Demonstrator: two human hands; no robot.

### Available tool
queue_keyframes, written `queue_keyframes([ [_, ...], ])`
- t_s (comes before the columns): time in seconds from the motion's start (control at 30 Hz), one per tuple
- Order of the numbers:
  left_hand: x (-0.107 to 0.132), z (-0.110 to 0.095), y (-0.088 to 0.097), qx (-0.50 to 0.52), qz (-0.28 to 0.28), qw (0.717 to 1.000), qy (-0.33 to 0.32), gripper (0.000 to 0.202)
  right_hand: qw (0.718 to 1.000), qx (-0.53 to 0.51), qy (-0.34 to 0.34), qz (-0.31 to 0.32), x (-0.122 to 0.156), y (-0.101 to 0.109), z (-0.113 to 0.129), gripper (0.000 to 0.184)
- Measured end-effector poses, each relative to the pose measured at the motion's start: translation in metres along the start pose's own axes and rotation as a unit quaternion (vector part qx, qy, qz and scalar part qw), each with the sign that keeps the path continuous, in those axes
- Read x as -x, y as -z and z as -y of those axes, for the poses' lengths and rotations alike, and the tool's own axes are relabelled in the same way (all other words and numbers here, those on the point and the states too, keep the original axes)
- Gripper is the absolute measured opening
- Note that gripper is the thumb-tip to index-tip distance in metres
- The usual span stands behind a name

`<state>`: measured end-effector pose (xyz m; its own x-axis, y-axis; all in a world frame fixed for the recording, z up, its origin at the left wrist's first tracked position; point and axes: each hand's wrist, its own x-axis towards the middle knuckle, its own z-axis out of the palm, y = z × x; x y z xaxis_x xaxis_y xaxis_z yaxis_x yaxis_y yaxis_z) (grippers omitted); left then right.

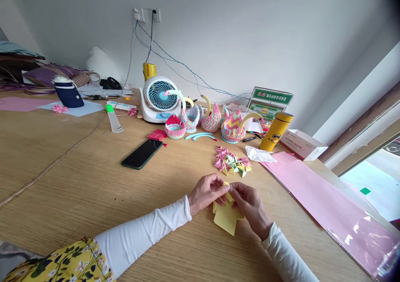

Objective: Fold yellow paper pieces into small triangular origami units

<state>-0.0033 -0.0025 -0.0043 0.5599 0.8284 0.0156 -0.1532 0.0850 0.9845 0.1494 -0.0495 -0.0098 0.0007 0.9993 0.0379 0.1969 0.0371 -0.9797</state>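
Note:
My left hand [207, 191] and my right hand [250, 207] meet over the wooden table [78, 190], both pinched on a small folded yellow paper piece [227, 187] held between the fingertips. Under the hands lies a small stack of yellow paper squares [225, 219]. Just beyond, a pile of folded pink, yellow and green paper triangles [231, 162] rests on the table. Both arms wear white sleeves.
A black phone [142, 153] lies left of the hands. Several modular paper swans [212, 119] stand in front of a small white fan [159, 98]. A yellow bottle [276, 131], a sticky-note box [301, 145] and large pink sheets [321, 198] are at the right.

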Motion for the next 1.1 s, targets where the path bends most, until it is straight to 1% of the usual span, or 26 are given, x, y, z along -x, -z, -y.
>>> queue_keyframes([
  [0.2,0.000,0.001,-0.001,-0.010,0.001,1.000,-0.005,0.035,0.993,0.110,0.035,-0.039,0.000,0.002,-0.004,0.032],
  [0.33,0.001,0.000,-0.003,-0.030,-0.015,0.999,-0.002,0.025,0.969,0.209,0.101,-0.078,0.002,-0.001,0.003,0.027],
  [0.4,0.001,-0.001,-0.003,-0.051,-0.024,0.998,-0.004,0.019,0.958,0.236,0.137,-0.090,0.004,-0.003,0.008,0.025],
  [0.47,0.002,-0.002,-0.003,-0.073,-0.028,0.997,-0.013,0.016,0.955,0.236,0.151,-0.095,0.005,-0.005,0.012,0.025],
  [0.5,0.002,-0.002,-0.003,-0.082,-0.026,0.996,-0.017,0.016,0.958,0.226,0.146,-0.095,0.006,-0.005,0.013,0.026],
  [0.63,0.004,-0.003,-0.003,-0.104,-0.006,0.994,-0.026,0.022,0.983,0.141,0.080,-0.082,0.005,-0.002,0.012,0.037],
  [0.7,0.003,-0.002,-0.003,-0.110,-0.001,0.993,-0.029,0.025,0.990,0.109,0.057,-0.072,0.004,0.001,0.010,0.037],
  [0.77,0.003,0.000,-0.002,-0.117,0.000,0.993,-0.032,0.027,0.992,0.097,0.049,-0.065,0.002,0.002,0.007,0.036],
  [0.93,0.002,0.006,-0.001,-0.139,-0.003,0.989,-0.052,0.026,0.990,0.103,0.068,-0.062,0.001,0.002,0.003,0.031],
  [1.1,0.005,0.005,-0.001,-0.168,-0.004,0.983,-0.071,0.027,0.974,0.174,0.120,-0.086,0.002,0.001,0.005,0.024],
])
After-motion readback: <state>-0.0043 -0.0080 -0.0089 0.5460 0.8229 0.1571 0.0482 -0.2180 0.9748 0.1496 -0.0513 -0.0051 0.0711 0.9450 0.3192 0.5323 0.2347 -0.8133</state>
